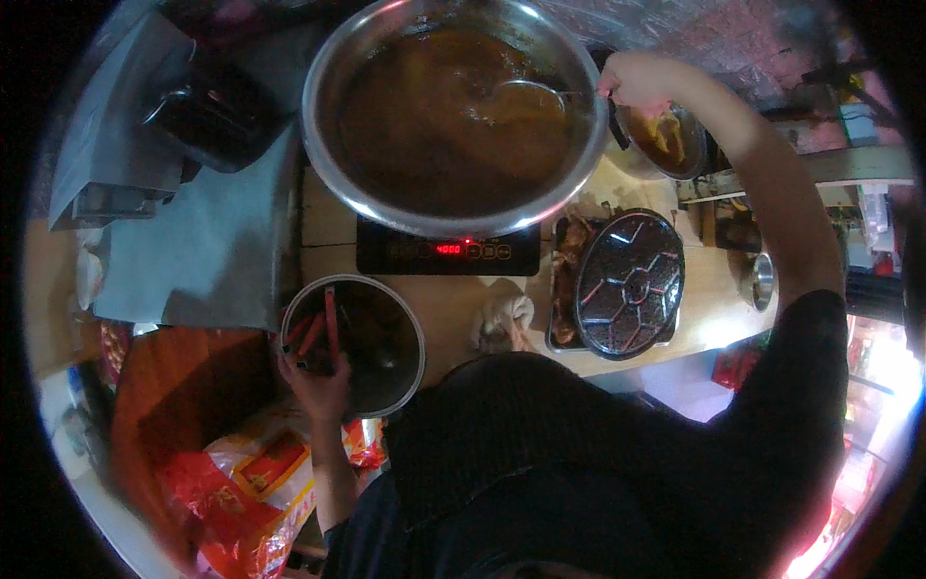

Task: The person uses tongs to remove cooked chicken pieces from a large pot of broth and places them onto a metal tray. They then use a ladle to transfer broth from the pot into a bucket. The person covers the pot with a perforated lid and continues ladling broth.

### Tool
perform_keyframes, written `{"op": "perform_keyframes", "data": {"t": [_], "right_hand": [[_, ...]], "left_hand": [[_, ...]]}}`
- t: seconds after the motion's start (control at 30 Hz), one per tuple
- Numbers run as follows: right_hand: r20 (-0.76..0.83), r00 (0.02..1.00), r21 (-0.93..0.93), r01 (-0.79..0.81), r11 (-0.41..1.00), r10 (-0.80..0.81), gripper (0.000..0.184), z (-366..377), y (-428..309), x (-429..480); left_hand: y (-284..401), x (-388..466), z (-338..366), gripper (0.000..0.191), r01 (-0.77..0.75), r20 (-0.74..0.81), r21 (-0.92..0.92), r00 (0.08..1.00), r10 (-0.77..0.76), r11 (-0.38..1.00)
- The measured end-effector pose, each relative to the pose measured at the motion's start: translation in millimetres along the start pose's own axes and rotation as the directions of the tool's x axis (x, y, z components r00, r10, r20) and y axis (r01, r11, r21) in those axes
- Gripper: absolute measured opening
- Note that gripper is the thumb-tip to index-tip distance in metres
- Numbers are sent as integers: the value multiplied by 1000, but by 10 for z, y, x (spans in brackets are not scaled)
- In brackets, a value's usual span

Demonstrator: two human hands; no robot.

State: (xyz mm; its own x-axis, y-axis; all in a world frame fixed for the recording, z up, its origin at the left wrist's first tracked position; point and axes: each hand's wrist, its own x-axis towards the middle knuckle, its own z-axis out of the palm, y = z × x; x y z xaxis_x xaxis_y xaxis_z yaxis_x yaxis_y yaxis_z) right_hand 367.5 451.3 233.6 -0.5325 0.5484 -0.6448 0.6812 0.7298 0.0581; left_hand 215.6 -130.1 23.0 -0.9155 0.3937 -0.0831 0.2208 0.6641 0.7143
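A large metal pot (457, 221) full of brown broth stands on a black induction cooker (391, 262) with a lit red display. My right hand (640, 81) is at the pot's right rim, gripping the handle of a ladle (564, 98) whose bowl is partly sunk in the broth. Lower left, my left hand (318, 383) is at the near-left rim of a smaller round pot (422, 340) with dark contents. Its fingers close around red strip-like handles (333, 322) above that pot; what they belong to is unclear.
Right of the cooker, an oval dark lid (629, 289) lies over a tray of brown food (568, 311). A bowl of brown liquid (680, 145) stands behind it. A crumpled cloth (506, 315) lies near my body. A black container (217, 127) and red-and-white bags (246, 478) are at left.
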Motion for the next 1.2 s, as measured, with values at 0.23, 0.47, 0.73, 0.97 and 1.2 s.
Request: {"op": "perform_keyframes", "data": {"t": [0.23, 0.47, 0.73, 0.97, 1.2], "right_hand": [[252, 960, 221, 64, 973, -120, 7, 241, -131, -81], [251, 931, 680, 25, 733, -265, 35, 933, -606, -47], [155, 942, 924, -31, 382, -298, 32, 1216, -866, -349], [77, 964, 962, -5, 274, -254, 33, 1378, -793, -614], [-12, 978, 961, 70, 268, -209, 35, 1476, -726, -875]], "left_hand": [[-141, 15, 15, 85, 26, 47, -162, 999, -18, 986], [-239, 35, 80, 79, -146, -47, 28, 988, 147, 989], [-282, 83, 29, 75, -201, -63, -11, 978, 200, 980], [-167, 57, -63, 73, -70, 50, -291, 995, 88, 954], [56, 36, -263, 78, -19, 56, -433, 997, 48, 901]]}}
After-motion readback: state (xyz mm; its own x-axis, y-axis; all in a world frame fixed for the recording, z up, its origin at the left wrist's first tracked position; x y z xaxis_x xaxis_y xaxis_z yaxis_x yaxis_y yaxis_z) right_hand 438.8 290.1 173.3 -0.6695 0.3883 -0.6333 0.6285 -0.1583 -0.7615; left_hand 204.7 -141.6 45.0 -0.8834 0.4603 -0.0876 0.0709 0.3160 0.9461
